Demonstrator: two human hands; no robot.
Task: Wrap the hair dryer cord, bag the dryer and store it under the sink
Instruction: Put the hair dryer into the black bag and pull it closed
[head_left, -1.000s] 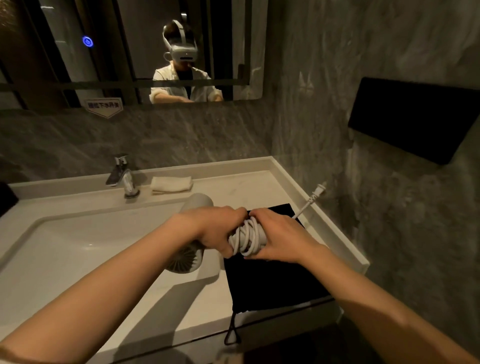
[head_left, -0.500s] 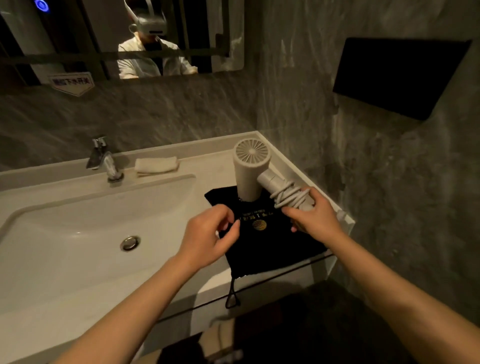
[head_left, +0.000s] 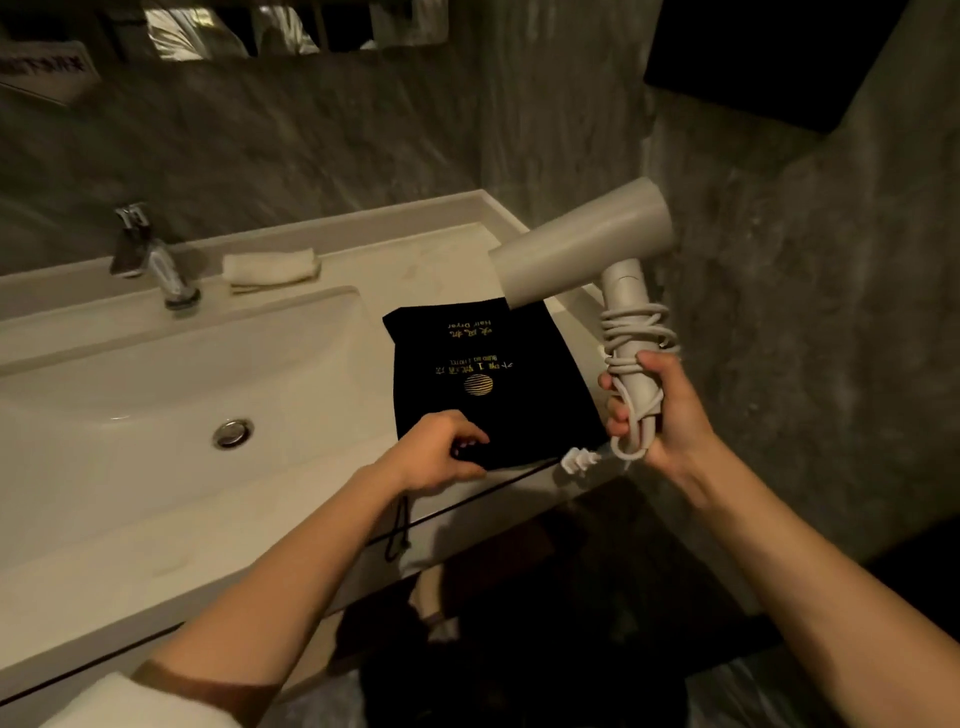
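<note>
Gripping the handle of the hair dryer (head_left: 582, 244), the right hand (head_left: 670, 415) is closed around it, holding the dryer up above the right end of the counter (head_left: 322, 457), to the right of the bag (head_left: 488, 384). The dryer is a smooth, matte, pale cylinder with a straight round handle, its barrel tilted and pointing left toward the bag. The cord (head_left: 636, 332), pale and rubbery, is wound in loose coils around the handle, some loops passing under the fingers, and its plug (head_left: 576, 460) dangles below the hand just off the bag's near right corner. The bag is a flat black cloth pouch, roughly rectangular, lying on the counter with gold lettering and a round striped gold emblem printed on it; a thin dark drawstring (head_left: 397, 530) hangs from its near edge over the counter front. The left hand (head_left: 441, 452) rests on the bag's near left corner, fingers curled and pinching the fabric at the edge. Left of the bag, the sink basin (head_left: 156, 395) is smooth, glossy white with a round metal drain (head_left: 232, 432). Beyond it stand a shiny chrome faucet (head_left: 150, 260) and a folded pale towel (head_left: 270, 265). The wall (head_left: 311, 145) behind is dark veined stone.
</note>
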